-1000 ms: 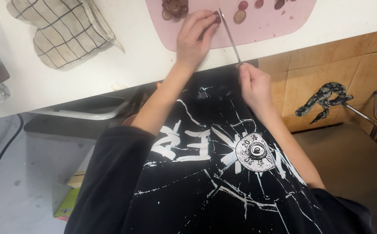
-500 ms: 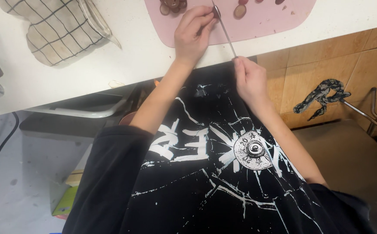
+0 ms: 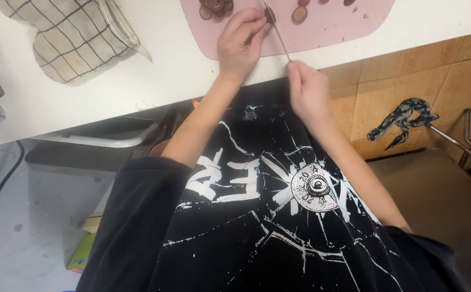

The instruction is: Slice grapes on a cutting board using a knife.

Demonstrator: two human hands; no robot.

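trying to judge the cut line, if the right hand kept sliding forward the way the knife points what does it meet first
Probably the dark sausage piece under the left hand fingers; the right hand aims the knife there across the pink board. Depth is unclear.

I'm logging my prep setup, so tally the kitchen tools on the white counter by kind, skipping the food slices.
Pink cutting mat: 1
Knife, in the right hand: 1
Checked oven mitt: 1
Total: 3
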